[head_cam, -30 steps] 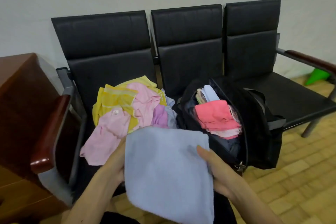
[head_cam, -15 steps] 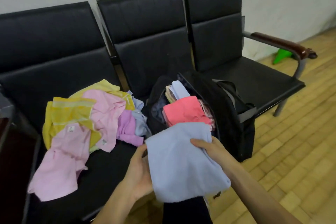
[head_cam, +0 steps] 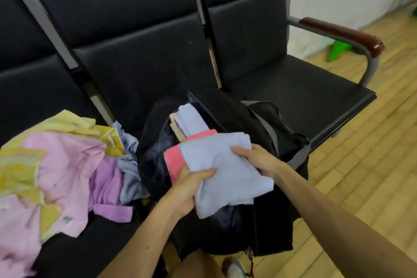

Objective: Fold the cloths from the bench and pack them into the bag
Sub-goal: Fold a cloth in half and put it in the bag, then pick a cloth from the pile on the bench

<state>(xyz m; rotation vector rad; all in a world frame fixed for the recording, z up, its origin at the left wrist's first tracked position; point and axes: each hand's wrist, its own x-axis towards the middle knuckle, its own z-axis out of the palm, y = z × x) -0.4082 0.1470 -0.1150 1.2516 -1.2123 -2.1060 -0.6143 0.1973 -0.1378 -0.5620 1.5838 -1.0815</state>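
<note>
Blue cloth [head_cam: 223,169]: pale blue and folded, held between both my hands over the open mouth of the bag. Its near corner hangs down loose.
Left hand [head_cam: 191,189]: grips the cloth's near left edge, thumb pressed on top and fingers tucked beneath, out of sight.
Right hand [head_cam: 259,160]: clamped on the cloth's right side, with fingers curled over the top fold. I cannot see the thumb.
Bag [head_cam: 273,228]: black, soft-sided and unzipped, standing on the middle seat. A grey strap is slung over its right side.
Pink cloth [head_cam: 172,160]: coral pink and folded, inside the bag. The blue cloth covers most of it, and I cannot tell whether the two touch.
Stack [head_cam: 188,119]: more folded cloths packed on edge at the back of the bag, with a pale blue one outermost.
Pile [head_cam: 63,165]: unfolded cloths in pink, yellow, lilac and grey-blue, heaped on the left seat just beside the bag.
Bench [head_cam: 135,63]: three black padded seats in a row. The right seat is bare.
Armrest [head_cam: 343,34]: dark wood on a grey metal frame, at the right end of the bench.
Floor [head_cam: 372,165]: light wood blocks.
Green object [head_cam: 338,49]: on the floor by the wall, behind the armrest. I cannot tell what kind of thing it is.
Shoe [head_cam: 234,267]: mine, on the floor below the bag.
</note>
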